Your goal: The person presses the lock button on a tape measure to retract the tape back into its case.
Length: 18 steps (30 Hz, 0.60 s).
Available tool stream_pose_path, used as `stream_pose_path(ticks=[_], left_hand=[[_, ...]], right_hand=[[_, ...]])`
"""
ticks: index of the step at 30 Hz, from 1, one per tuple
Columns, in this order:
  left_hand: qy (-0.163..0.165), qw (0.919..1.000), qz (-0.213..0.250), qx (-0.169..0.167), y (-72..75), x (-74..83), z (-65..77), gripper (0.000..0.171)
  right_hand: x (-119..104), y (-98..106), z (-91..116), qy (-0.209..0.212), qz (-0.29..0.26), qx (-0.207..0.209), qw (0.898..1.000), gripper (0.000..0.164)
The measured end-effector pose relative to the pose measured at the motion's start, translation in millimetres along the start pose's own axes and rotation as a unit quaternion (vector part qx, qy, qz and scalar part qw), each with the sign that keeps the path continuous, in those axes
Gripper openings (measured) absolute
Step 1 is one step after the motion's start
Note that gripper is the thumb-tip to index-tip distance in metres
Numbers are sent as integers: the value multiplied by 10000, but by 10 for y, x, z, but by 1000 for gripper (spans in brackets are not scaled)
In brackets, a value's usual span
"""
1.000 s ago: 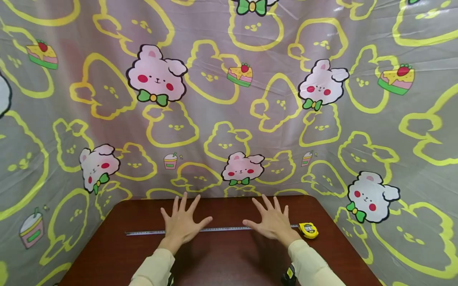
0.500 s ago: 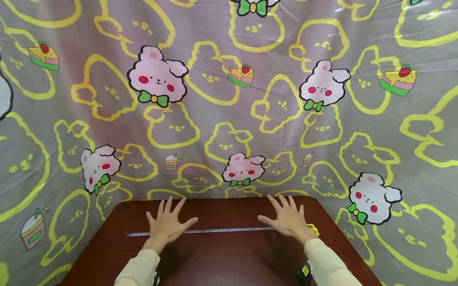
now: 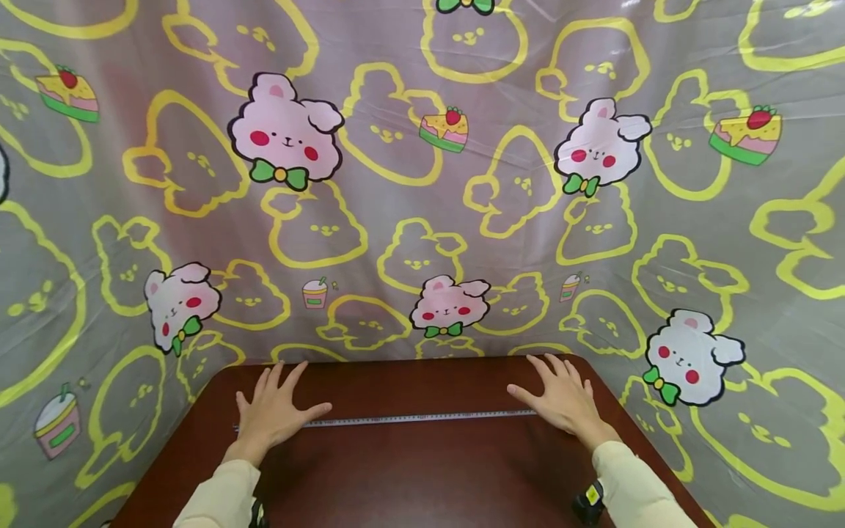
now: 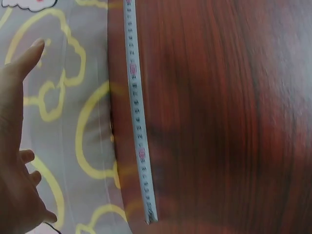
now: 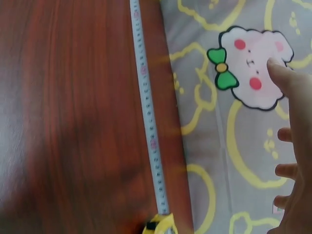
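Note:
A tape measure's blade (image 3: 422, 418) lies drawn out across the table, white with black and red marks. Its metal end hook (image 4: 151, 220) shows at the bottom of the left wrist view, and its yellow case (image 5: 162, 225) at the bottom of the right wrist view. In the head view, my right hand and forearm hide the case. My left hand (image 3: 269, 411) hovers above the blade's left part, fingers spread and thumb pointing inward. Over the right end hovers my right hand (image 3: 561, 400), likewise spread. Neither hand holds anything.
The dark red-brown wooden table (image 3: 409, 477) has rounded far corners. A grey curtain (image 3: 396, 205) printed with rabbits and yellow outlines hangs behind it and along both sides. Each wrist carries a dark strapped device (image 3: 589, 502).
Both hands have moved apart, the left one leftward and the right one rightward, fingers still spread. The tape measure stays in place; its case has become hidden in the head view.

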<state>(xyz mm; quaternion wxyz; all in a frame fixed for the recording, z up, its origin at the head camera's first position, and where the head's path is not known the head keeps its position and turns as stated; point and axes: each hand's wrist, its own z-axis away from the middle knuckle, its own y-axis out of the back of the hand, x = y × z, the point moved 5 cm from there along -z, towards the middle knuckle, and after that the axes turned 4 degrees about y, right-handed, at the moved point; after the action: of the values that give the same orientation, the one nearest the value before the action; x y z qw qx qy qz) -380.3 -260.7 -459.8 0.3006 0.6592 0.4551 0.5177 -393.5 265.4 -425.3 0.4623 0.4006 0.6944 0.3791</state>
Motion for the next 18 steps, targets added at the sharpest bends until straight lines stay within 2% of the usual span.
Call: stream_pose_path(ticks=[7,13,18], left_hand=[[230,9997,-130,8,56,-377,65,118],[547,9983,-15,-199,64,-656,111,123],[918,9951,35,-357,14,-990,147,123]], right_hand=[[206,28,35,-59,-45,169,9998,95],[456,81,100,-97,-11,310,9995,92],[735,56,175,-217,-199,215,9993,90]])
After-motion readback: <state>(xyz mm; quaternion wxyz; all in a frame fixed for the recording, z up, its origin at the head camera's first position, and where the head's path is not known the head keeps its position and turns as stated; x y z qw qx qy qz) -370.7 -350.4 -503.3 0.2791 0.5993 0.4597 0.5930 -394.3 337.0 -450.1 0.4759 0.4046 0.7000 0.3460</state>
